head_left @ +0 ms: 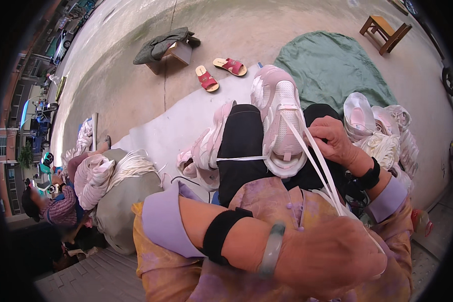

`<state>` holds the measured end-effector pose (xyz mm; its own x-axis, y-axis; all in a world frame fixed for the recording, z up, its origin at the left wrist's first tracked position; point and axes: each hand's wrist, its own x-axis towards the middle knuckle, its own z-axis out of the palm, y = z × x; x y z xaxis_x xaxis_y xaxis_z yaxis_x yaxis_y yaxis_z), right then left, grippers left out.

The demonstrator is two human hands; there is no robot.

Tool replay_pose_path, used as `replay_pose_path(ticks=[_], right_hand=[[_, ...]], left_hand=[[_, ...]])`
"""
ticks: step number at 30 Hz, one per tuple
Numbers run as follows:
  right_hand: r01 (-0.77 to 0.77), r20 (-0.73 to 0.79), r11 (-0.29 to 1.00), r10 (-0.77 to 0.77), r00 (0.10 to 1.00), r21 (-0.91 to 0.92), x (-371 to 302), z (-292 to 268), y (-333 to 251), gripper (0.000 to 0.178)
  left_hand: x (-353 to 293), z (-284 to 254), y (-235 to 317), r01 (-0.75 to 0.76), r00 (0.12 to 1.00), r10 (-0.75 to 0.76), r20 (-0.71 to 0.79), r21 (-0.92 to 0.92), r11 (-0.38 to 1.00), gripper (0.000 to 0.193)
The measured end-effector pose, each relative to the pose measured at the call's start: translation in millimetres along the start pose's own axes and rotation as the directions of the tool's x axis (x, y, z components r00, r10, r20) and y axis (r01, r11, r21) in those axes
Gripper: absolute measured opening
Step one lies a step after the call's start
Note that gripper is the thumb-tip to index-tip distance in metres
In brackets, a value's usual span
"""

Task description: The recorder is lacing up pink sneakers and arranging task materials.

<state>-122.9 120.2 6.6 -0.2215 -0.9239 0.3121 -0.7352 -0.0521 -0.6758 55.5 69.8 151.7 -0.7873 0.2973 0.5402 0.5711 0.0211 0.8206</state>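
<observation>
A pink and white sneaker (278,133) lies across my lap between my black-trousered knees, its heel toward me. White shoelaces (323,173) run taut from its opening toward my body. My left hand (332,256), slightly blurred, is closed low in front of my chest where the laces pass behind it. At the shoe's right side my right hand (332,141) pinches a lace between thumb and fingers. Another lace (242,159) stretches left over my thigh toward a stack of pink and white sneakers (211,143).
More sneakers (360,116) and a bundle of white laces (382,146) are on my right. A green cloth (332,63) lies ahead, with red slippers (207,79) and a wooden stool (385,32) beyond. Leftward, a person (60,204) sits near a grey sack (128,206).
</observation>
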Motion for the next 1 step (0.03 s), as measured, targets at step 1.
replay_pose_path(ticks=[1], right_hand=[[0.049,0.003,0.999,-0.049,0.999,0.004,-0.4,5.7,-0.4,0.015]], left_hand=[[-1.3,-1.3,1.3,0.100,0.983,-0.092,0.156,-0.043,0.994,0.033]])
